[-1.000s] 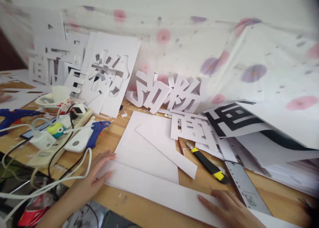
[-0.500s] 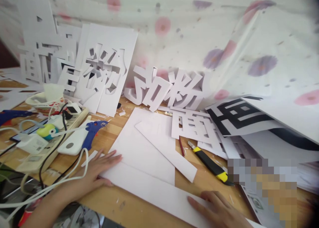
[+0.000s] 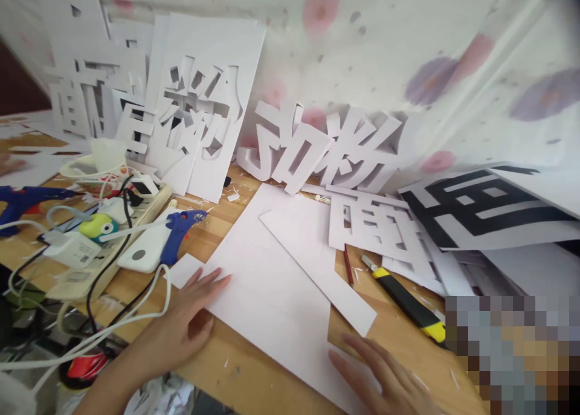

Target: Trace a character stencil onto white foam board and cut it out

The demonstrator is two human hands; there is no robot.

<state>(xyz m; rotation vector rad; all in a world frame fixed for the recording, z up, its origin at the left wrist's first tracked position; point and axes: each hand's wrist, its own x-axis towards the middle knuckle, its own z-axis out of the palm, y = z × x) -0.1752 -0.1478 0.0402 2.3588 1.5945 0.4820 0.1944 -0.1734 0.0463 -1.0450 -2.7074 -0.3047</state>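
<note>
My left hand (image 3: 194, 312) rests on the left edge of the white sheet material (image 3: 272, 294), fingers stretched out and thumb bent inward. My right hand (image 3: 380, 373) is at its front right edge, fingers apart and holding nothing. On the sheet lies a narrow white strip (image 3: 317, 273), slanting toward the right. A small white piece (image 3: 185, 270) shows just beyond my left hand. Beyond my right hand are a black and yellow utility knife (image 3: 408, 303) and a thin dark red stick (image 3: 348, 264).
Blue glue guns (image 3: 183, 231) (image 3: 27, 203), a power strip (image 3: 104, 270) and tangled cables crowd the left. White cut-out characters (image 3: 294, 149) stand along the back. A cut-out panel (image 3: 376, 221) and black-printed sheet (image 3: 489, 203) lie right. Another person's hand (image 3: 8, 164) shows far left.
The view has shifted, so most things sit farther right. My left thumb has drawn inward. My right hand has moved a little left relative to the knife, its fingers more spread.
</note>
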